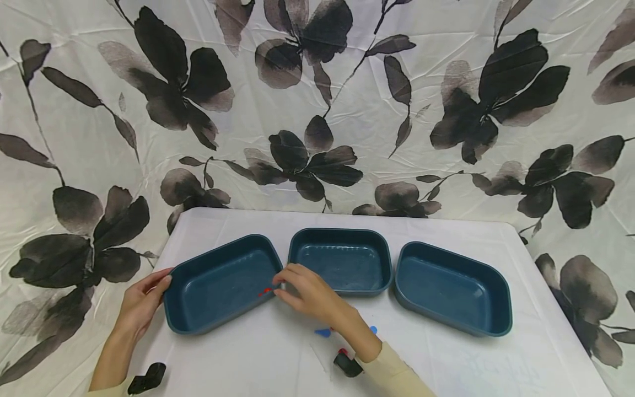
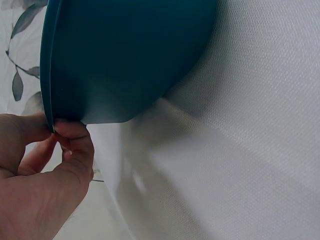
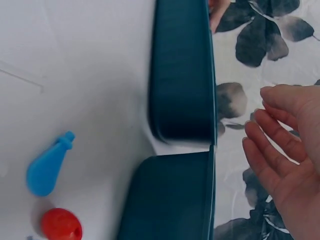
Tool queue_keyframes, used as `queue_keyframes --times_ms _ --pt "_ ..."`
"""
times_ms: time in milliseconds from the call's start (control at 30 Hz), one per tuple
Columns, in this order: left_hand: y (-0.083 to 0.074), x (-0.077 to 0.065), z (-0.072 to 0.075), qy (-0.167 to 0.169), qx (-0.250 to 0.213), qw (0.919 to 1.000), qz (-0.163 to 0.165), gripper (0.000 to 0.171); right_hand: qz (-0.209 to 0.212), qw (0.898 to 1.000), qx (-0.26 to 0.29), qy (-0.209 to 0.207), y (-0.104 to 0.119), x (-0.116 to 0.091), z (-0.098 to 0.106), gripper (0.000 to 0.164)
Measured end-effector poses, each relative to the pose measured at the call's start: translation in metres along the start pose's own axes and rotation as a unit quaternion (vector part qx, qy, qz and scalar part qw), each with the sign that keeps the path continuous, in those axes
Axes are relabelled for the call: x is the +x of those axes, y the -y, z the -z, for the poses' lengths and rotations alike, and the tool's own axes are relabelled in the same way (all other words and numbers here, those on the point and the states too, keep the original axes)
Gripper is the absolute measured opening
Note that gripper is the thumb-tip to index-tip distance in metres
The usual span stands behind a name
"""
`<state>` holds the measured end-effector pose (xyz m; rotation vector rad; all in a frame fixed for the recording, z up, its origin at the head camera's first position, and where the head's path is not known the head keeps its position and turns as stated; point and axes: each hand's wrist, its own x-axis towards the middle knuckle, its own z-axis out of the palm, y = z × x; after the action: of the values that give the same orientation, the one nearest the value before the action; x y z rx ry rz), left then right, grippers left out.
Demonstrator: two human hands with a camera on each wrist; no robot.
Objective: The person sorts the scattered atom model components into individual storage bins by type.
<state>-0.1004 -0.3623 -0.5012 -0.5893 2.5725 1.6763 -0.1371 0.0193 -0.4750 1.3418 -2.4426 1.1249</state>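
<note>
My left hand [image 1: 140, 305] pinches the rim of the left blue tray [image 1: 218, 325] at its outer end; the left wrist view shows thumb and fingers on that rim. Over the tray's inner end is my right hand [image 1: 310, 292]. In the right wrist view its fingers [image 3: 272, 135] are spread and loosely bent, with nothing between them. A small red piece [image 1: 267, 290], blurred, shows inside the left tray just off the right fingertips. Under the right forearm lie a blue pin-shaped piece [image 3: 47, 167] and a round red piece with a hole [image 3: 61, 223].
A middle blue tray [image 1: 342, 291] and a right blue tray [image 1: 453, 322] stand beside the left one on the white table [image 1: 248, 364]. Another blue piece [image 1: 373, 330] shows beyond the right forearm. A floral cloth [image 1: 397, 138] hangs behind the table.
</note>
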Motion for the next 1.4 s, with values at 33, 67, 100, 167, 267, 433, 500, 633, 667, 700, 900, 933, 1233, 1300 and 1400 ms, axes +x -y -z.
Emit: queue_keyframes --times_ms 33,67,100,167,267,433,500,633,667,700,900,933,1233,1300,1400 --pt "0.000 0.000 0.000 0.000 -0.001 1.0000 0.000 0.059 0.002 1.000 0.005 -0.005 0.001 -0.002 0.001 0.015" --pt "0.000 0.000 0.000 0.001 -0.001 1.0000 -0.002 0.059 0.002 1.000 0.008 -0.010 0.001 -0.005 0.002 0.015" --pt "0.000 0.000 0.000 0.001 -0.001 1.0000 -0.003 0.059 0.001 1.000 0.011 -0.014 0.002 -0.007 0.003 0.014" --pt "0.000 0.001 0.000 0.001 -0.002 1.0000 -0.003 0.059 0.000 1.000 0.013 -0.020 0.003 -0.012 0.005 0.014" --pt "0.000 0.000 0.000 0.001 -0.004 1.0000 0.000 0.059 -0.007 1.000 0.011 -0.021 0.004 -0.019 0.008 0.014" --pt "0.000 0.001 0.000 0.000 -0.007 1.0000 0.003 0.059 -0.015 1.000 0.009 -0.022 0.003 -0.031 0.010 0.016" --pt "0.000 0.001 0.000 0.000 -0.008 1.0000 0.004 0.059 -0.018 1.000 0.009 -0.024 0.003 -0.036 0.011 0.016" --pt "0.000 0.001 0.000 -0.001 -0.006 1.0000 0.006 0.059 -0.019 0.999 0.001 -0.030 0.001 -0.045 0.013 0.016" --pt "0.000 0.001 0.000 -0.001 -0.004 1.0000 0.006 0.059 -0.021 0.999 -0.001 -0.031 0.001 -0.047 0.013 0.016" --pt "-0.001 0.001 0.000 -0.001 -0.003 1.0000 0.006 0.059 -0.022 0.999 -0.003 -0.032 0.001 -0.050 0.013 0.016" --pt "0.000 0.001 0.000 -0.003 -0.004 1.0000 -0.001 0.058 -0.040 0.999 -0.005 -0.026 0.000 -0.065 0.015 0.017" --pt "0.000 0.001 0.000 -0.003 -0.004 1.0000 -0.002 0.058 -0.044 0.999 -0.005 -0.023 0.000 -0.067 0.016 0.017" --pt "0.000 0.000 0.000 -0.003 -0.004 1.0000 -0.008 0.058 -0.067 0.997 -0.022 -0.006 0.001 -0.089 0.019 0.016" --pt "-0.001 0.000 0.000 -0.002 -0.001 1.0000 -0.006 0.058 -0.070 0.997 -0.019 0.001 0.001 -0.094 0.020 0.016" --pt "-0.001 0.000 0.000 -0.004 -0.001 1.0000 -0.004 0.058 -0.066 0.998 -0.011 0.005 0.001 -0.101 0.020 0.015"
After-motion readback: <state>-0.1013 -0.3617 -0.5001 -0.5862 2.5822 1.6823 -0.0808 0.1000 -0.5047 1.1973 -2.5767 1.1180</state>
